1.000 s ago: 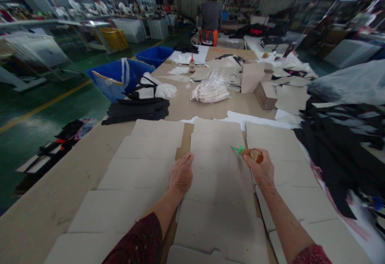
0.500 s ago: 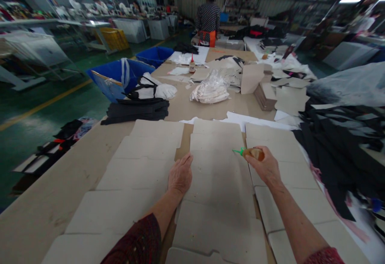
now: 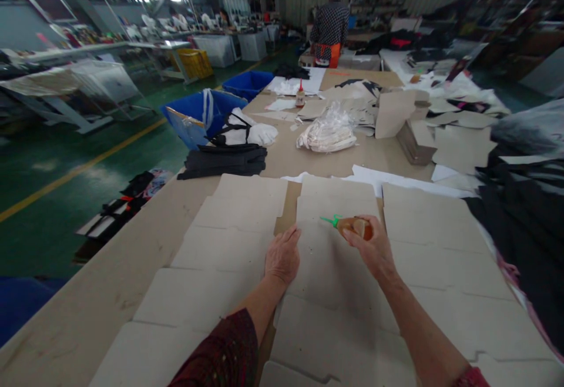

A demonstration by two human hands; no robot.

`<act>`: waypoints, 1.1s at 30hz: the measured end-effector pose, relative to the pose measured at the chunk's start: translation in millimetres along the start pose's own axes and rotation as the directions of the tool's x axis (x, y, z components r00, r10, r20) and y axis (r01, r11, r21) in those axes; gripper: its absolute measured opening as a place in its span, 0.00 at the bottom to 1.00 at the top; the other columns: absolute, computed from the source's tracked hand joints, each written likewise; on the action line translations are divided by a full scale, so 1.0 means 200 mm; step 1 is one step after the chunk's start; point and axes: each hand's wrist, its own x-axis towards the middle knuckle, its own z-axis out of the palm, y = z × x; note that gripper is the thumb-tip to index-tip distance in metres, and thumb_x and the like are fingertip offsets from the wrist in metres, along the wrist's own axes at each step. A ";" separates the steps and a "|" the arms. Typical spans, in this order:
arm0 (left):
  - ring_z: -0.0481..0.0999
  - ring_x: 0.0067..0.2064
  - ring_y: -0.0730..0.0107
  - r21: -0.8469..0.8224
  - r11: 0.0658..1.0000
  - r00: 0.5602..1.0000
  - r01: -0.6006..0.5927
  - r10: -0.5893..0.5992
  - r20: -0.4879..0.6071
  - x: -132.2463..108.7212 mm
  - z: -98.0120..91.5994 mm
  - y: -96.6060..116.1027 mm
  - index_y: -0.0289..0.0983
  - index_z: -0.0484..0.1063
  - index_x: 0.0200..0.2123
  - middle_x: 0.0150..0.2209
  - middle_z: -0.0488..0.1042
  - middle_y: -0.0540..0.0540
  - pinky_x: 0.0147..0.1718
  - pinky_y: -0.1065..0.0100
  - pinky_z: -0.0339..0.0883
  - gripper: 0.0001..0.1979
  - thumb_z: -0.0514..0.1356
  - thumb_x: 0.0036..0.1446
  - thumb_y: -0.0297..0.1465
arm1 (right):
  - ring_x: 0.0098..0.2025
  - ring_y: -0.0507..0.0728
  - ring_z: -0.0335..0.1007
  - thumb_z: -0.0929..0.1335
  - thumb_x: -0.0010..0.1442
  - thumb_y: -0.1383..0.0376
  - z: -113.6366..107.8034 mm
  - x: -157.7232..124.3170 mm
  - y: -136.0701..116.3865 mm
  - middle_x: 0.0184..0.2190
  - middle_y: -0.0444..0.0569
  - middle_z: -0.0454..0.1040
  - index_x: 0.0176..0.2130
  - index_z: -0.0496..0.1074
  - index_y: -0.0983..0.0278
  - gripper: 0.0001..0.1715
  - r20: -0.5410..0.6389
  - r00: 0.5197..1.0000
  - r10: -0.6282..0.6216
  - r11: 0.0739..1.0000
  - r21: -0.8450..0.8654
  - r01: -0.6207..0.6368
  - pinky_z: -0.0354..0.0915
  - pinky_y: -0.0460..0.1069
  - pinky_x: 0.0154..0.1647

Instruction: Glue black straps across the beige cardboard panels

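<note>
The left hand [image 3: 282, 256] is lying open and flat, palm down, on the left edge of the middle cardboard blank [image 3: 335, 293] on the worktop [image 3: 110, 293]. The right hand [image 3: 373, 250] is gripping an amber glue bottle [image 3: 355, 226] over the same blank, its green nozzle [image 3: 329, 221] pointing left. Any print on the bottle is showing too blurred to read.

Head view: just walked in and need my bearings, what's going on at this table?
A person works at a long table covered with rows of flat cardboard sheets. The left hand lies palm down on the middle row. The right hand holds an amber bottle, green nozzle pointing left, over that row. Another person stands at the far end, back turned.
</note>
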 end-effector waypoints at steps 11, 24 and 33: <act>0.69 0.59 0.62 0.000 1.000 1.000 -0.003 0.003 0.008 0.00 0.00 0.00 0.40 0.68 0.59 0.64 0.67 0.47 0.62 0.59 0.60 0.22 0.52 0.64 0.24 | 0.39 0.61 0.72 0.72 0.47 0.52 0.17 0.03 -0.05 0.40 0.52 0.77 0.44 0.70 0.60 0.27 0.105 0.992 -0.073 0.986 -0.141 0.087 0.68 0.56 0.43; 0.70 0.57 0.60 0.021 1.000 1.000 0.011 -0.011 0.018 0.00 -0.02 0.01 0.41 0.69 0.59 0.65 0.66 0.50 0.59 0.59 0.63 0.22 0.52 0.64 0.25 | 0.37 0.60 0.71 0.71 0.48 0.52 0.09 0.11 -0.10 0.38 0.49 0.76 0.42 0.70 0.59 0.23 0.137 0.980 -0.147 0.929 -0.322 0.185 0.66 0.55 0.41; 0.70 0.58 0.61 0.022 1.000 1.000 0.007 -0.008 0.020 0.00 -0.01 0.01 0.40 0.69 0.59 0.64 0.66 0.48 0.61 0.58 0.62 0.22 0.51 0.64 0.24 | 0.31 0.59 0.72 0.75 0.44 0.53 0.18 0.07 -0.07 0.32 0.45 0.76 0.41 0.71 0.59 0.26 0.110 0.994 0.019 0.998 -0.055 -0.013 0.71 0.54 0.31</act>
